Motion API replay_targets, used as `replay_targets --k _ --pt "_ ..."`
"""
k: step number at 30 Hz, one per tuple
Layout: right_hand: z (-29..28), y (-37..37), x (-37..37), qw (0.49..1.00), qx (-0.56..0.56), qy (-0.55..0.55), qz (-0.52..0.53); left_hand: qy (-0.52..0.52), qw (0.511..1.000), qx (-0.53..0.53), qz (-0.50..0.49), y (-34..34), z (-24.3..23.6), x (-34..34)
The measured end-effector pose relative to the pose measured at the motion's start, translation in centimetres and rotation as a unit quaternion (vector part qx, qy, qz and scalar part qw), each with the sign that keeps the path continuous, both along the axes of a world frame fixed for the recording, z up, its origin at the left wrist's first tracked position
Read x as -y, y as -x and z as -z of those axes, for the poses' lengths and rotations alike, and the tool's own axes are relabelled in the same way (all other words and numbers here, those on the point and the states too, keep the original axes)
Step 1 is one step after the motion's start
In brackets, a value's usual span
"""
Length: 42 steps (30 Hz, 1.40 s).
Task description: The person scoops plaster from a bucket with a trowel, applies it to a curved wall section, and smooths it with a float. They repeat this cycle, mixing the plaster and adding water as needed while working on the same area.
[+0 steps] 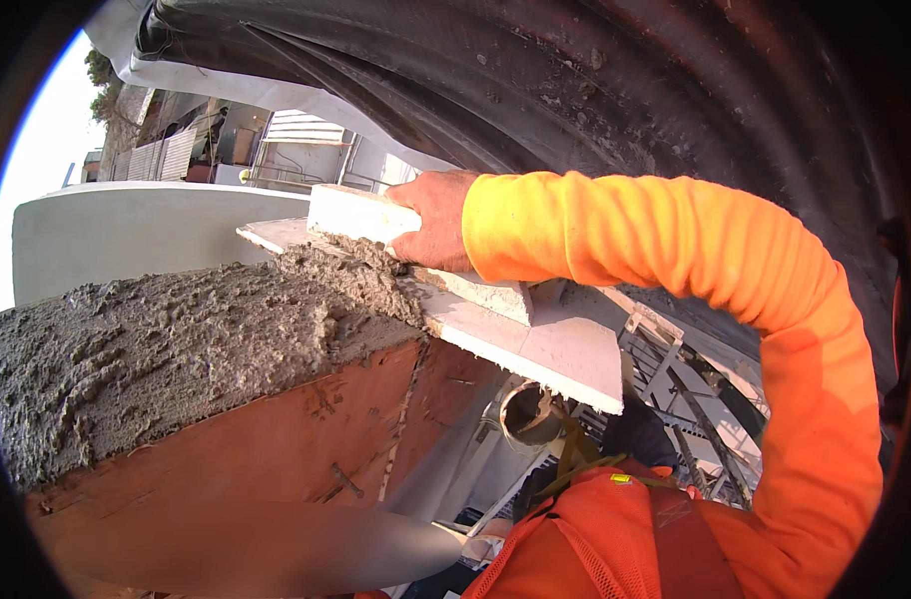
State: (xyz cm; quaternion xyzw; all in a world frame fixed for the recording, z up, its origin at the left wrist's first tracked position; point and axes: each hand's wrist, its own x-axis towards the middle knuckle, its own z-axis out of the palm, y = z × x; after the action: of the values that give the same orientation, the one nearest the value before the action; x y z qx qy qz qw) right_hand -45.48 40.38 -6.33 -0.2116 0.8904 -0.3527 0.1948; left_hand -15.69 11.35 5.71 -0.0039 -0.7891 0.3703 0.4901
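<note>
From the right, my right hand (440, 220) reaches in, its fingers closed around a pale, thick-edged plastering float (350, 212). The float rests over a wide, flat white board (550, 354) whose edge is rough and chipped. Wet grey mortar (350, 275) clings along the float's near side and spills over the board's left part. It meets a thick, rough layer of mortar (166, 349) on top of a wall with a reddish-brown side panel (266, 429). My left hand does not show; whatever bears the board from below is hidden.
A dark, folded sheet (615, 90) hangs across the top. Behind the mortar stands a smooth pale wall (146, 235). Below the board are a round-mouthed container (531, 413) and metal framework (685, 399). A blurred brownish shape (266, 544) covers the lower left.
</note>
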Motion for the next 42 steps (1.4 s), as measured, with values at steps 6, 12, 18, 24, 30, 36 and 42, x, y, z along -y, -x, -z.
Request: replay_targets --k 6,12,18,24,30,36,42 --pt "-0.3 0.6 -0.1 0.993 0.075 0.064 0.066 -0.034 0.999 -0.020 -0.017 0.2 0.6 -0.9" --pt "-2.1 0.6 0.0 0.997 0.032 0.069 0.003 -0.043 0.998 -0.032 -0.017 0.2 0.8 -1.7" --pt "-0.7 0.0 -0.6 0.988 0.085 0.119 0.052 0.018 0.999 -0.037 0.022 0.7 0.4 -1.7" --pt "6.7 -0.9 -1.0 0.987 0.110 0.090 0.070 -0.031 0.999 -0.022 -0.030 -0.2 0.7 -1.7" --pt "4.7 -1.1 -1.2 0.987 0.109 0.101 0.066 -0.031 0.999 -0.031 -0.025 -0.1 0.8 -1.7" --pt "-4.7 -0.2 -0.3 0.997 0.029 0.074 0.013 0.005 0.999 -0.046 0.018 0.4 0.2 -1.4" --pt "-15.4 -0.1 0.4 0.996 0.019 0.076 0.049 0.022 0.999 -0.049 0.007 0.7 -0.9 -1.1"
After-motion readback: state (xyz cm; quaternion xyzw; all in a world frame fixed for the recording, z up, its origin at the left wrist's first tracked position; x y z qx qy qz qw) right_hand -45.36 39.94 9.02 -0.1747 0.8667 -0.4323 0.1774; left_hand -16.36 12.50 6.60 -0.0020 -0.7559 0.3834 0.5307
